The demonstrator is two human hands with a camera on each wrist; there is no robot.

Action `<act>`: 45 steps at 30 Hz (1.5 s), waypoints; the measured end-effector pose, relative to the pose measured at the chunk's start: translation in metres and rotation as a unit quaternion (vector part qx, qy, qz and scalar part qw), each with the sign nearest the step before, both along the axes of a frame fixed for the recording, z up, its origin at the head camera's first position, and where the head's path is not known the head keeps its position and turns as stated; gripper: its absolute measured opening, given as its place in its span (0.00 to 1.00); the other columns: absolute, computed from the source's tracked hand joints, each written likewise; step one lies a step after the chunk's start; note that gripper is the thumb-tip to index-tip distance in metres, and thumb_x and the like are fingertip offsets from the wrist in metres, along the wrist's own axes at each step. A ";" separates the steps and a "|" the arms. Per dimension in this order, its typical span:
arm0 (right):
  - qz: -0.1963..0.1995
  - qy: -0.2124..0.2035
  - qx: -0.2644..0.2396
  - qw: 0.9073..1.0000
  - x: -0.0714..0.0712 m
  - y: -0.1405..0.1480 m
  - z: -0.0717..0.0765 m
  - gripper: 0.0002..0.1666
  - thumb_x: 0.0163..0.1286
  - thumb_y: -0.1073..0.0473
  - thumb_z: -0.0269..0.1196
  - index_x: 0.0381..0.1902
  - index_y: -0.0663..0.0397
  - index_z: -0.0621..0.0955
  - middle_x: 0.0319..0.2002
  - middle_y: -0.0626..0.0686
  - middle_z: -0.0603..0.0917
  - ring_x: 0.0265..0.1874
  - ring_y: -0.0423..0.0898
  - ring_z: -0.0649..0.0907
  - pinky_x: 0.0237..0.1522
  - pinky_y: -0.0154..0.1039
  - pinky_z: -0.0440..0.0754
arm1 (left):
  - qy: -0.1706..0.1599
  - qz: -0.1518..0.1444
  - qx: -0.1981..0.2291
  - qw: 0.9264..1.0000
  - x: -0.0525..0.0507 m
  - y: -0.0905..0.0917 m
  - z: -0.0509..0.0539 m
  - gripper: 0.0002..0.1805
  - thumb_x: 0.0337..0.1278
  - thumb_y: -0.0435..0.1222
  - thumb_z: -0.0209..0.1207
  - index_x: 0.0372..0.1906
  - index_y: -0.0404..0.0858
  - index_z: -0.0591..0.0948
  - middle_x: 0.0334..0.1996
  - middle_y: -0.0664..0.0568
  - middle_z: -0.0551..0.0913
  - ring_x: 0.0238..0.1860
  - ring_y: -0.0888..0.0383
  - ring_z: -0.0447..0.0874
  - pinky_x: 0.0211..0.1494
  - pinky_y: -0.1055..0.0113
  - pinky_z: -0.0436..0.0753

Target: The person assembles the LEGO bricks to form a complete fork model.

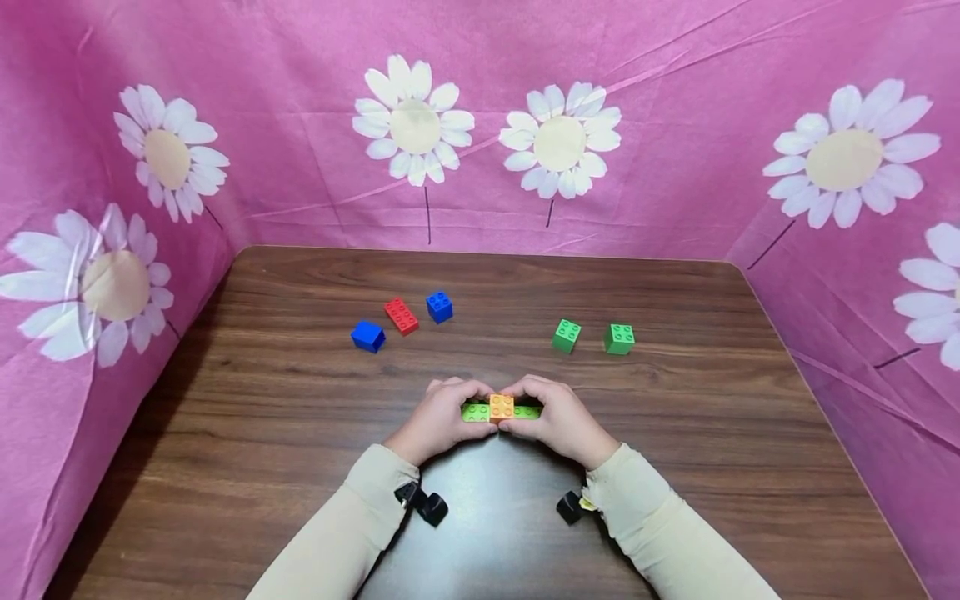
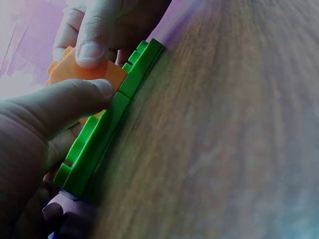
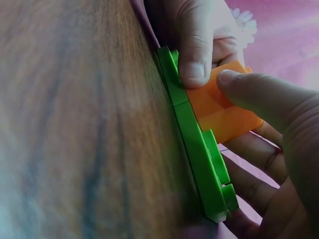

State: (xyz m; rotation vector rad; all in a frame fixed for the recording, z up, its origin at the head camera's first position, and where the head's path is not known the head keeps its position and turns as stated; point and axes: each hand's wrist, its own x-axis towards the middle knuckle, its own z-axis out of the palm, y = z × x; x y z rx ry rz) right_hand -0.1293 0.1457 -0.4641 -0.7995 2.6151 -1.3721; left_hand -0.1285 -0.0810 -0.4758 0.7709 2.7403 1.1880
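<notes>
An orange toy building brick (image 1: 502,406) bridges the seam between two flat light-green bricks, a left one (image 1: 476,412) and a right one (image 1: 528,412), laid end to end on the table. My left hand (image 1: 446,417) pinches the orange brick from the left, its thumb low on the near face by the green. From the right, my right hand (image 1: 558,419) pinches the same brick, with the thumb on its near face. In the right wrist view, studs of the right green brick (image 3: 214,154) show beside the orange one. The fingers behind the bricks are partly hidden.
Farther back on the wooden table (image 1: 300,400) lie a blue brick (image 1: 368,336), a red brick (image 1: 402,317) and another blue brick (image 1: 439,307). Two green bricks, one (image 1: 566,335) left of the other (image 1: 619,339), stand at the back right. Pink flowered cloth (image 1: 487,217) surrounds the table.
</notes>
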 end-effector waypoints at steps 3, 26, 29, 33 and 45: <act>0.005 0.002 -0.003 1.000 0.000 0.000 -0.002 0.19 0.57 0.53 0.78 0.47 0.40 0.86 0.43 0.36 0.85 0.44 0.38 0.83 0.49 0.42 0.80 | 0.004 -0.002 -0.005 1.000 0.000 -0.001 -0.001 0.20 0.48 0.43 0.76 0.47 0.46 0.85 0.41 0.62 0.86 0.43 0.61 0.78 0.56 0.56 0.67; -0.040 0.079 -0.022 0.996 -0.006 0.015 0.007 0.27 0.56 0.56 0.78 0.53 0.56 0.85 0.49 0.45 0.86 0.50 0.43 0.84 0.53 0.45 0.81 | 0.007 -0.017 -0.018 1.000 -0.006 -0.004 -0.001 0.20 0.52 0.40 0.74 0.50 0.43 0.84 0.48 0.55 0.86 0.50 0.55 0.79 0.58 0.52 0.71; -0.068 0.095 -0.035 0.993 -0.009 0.021 0.009 0.27 0.55 0.59 0.78 0.53 0.57 0.85 0.49 0.46 0.86 0.51 0.43 0.83 0.54 0.44 0.80 | 0.004 -0.013 -0.016 1.000 -0.005 -0.003 -0.001 0.20 0.52 0.40 0.74 0.50 0.44 0.84 0.48 0.56 0.86 0.50 0.55 0.79 0.56 0.54 0.71; -0.103 0.108 -0.051 0.987 -0.015 0.030 0.011 0.26 0.56 0.61 0.78 0.53 0.56 0.84 0.50 0.47 0.86 0.51 0.46 0.84 0.51 0.48 0.82 | 0.000 -0.009 -0.012 1.000 -0.005 -0.004 0.000 0.20 0.51 0.40 0.74 0.50 0.44 0.84 0.48 0.56 0.86 0.50 0.55 0.79 0.56 0.54 0.71; -0.249 0.126 -0.113 0.954 -0.030 0.056 0.005 0.24 0.58 0.66 0.75 0.54 0.58 0.85 0.52 0.55 0.85 0.50 0.47 0.81 0.45 0.30 0.81 | -0.003 -0.010 -0.019 1.000 -0.005 -0.004 -0.004 0.20 0.52 0.41 0.74 0.51 0.44 0.84 0.49 0.55 0.86 0.51 0.55 0.78 0.59 0.54 0.70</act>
